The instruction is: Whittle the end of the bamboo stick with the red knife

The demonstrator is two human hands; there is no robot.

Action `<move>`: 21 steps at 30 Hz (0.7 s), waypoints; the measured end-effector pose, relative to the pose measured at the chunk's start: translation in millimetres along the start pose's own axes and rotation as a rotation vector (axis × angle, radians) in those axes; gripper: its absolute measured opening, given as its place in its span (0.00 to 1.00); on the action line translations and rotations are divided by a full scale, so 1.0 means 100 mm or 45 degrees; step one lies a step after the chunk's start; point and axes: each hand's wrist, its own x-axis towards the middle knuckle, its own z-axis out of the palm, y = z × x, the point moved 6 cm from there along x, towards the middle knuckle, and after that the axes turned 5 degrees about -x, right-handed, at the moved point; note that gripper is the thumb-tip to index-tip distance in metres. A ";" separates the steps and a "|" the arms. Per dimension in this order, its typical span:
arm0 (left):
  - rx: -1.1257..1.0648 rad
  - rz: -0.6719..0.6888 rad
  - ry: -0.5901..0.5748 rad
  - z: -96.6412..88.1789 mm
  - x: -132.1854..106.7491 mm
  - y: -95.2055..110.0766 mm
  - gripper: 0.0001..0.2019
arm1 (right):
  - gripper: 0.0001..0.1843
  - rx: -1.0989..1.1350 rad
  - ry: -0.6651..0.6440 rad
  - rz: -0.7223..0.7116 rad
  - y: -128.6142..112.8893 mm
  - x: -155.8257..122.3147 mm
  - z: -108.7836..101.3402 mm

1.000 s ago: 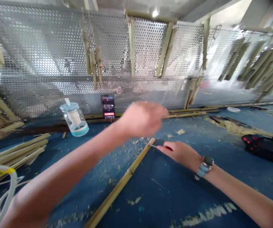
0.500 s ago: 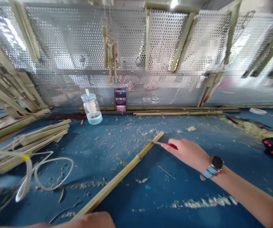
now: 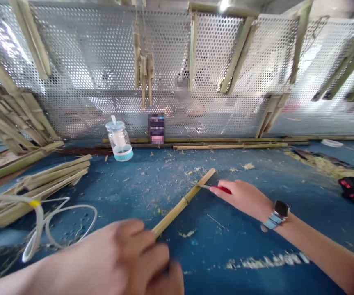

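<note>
A bamboo stick (image 3: 179, 207) lies slanting across the blue work surface, its pale, shaved end pointing away to the right. My left hand (image 3: 127, 256) is closed around the near part of the stick. Its fingers are curled and slightly blurred, and the near end of the stick is hidden by it. My right hand (image 3: 244, 196), with a watch on the wrist, grips a small knife with a red handle (image 3: 225, 189). Its blade (image 3: 203, 186) touches the stick just below the pale section.
At the left lie bamboo strips (image 3: 50, 180) and a loop of clear tubing (image 3: 32, 229). A jar with a blue lid (image 3: 119, 141) and a phone-like screen (image 3: 156, 129) stand at the back, before a perforated metal panel (image 3: 103, 53). A black-and-red tool (image 3: 353, 190) sits far right, near shavings (image 3: 324, 166).
My left hand has come up and forward from the bottom edge along the bamboo stick. The stick has shifted slightly away and to the right. My right hand is nearly still.
</note>
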 end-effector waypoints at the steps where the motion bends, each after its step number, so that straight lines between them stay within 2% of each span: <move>1: 0.018 -0.076 -0.121 0.07 0.12 -0.08 0.19 | 0.36 -0.016 0.012 0.011 0.03 0.01 -0.01; 3: 0.023 -0.259 -0.365 0.26 0.33 -0.22 0.22 | 0.36 -0.076 0.055 0.082 0.14 0.05 -0.06; 5: -0.037 -0.386 -0.477 0.41 0.44 -0.31 0.25 | 0.36 -0.135 0.101 0.169 0.24 0.07 -0.11; 7: -0.102 -0.441 -0.483 0.50 0.47 -0.37 0.24 | 0.36 -0.145 0.106 0.183 0.24 0.05 -0.10; 11: -0.186 -0.541 -0.490 0.55 0.38 -0.47 0.23 | 0.35 -0.068 0.009 0.030 0.05 0.02 0.03; 13: -0.232 -0.569 -0.495 0.55 0.36 -0.50 0.23 | 0.36 -0.097 0.022 0.083 0.12 0.05 0.02; 17: -0.309 -0.617 -0.495 0.54 0.37 -0.53 0.22 | 0.37 -0.264 0.128 0.376 0.49 0.12 -0.12; 19: -0.336 -0.632 -0.491 0.55 0.38 -0.53 0.22 | 0.40 -0.261 0.160 0.378 0.49 0.10 -0.16; 21: -0.354 -0.638 -0.483 0.56 0.37 -0.54 0.22 | 0.42 -0.197 0.161 0.274 0.33 0.06 -0.15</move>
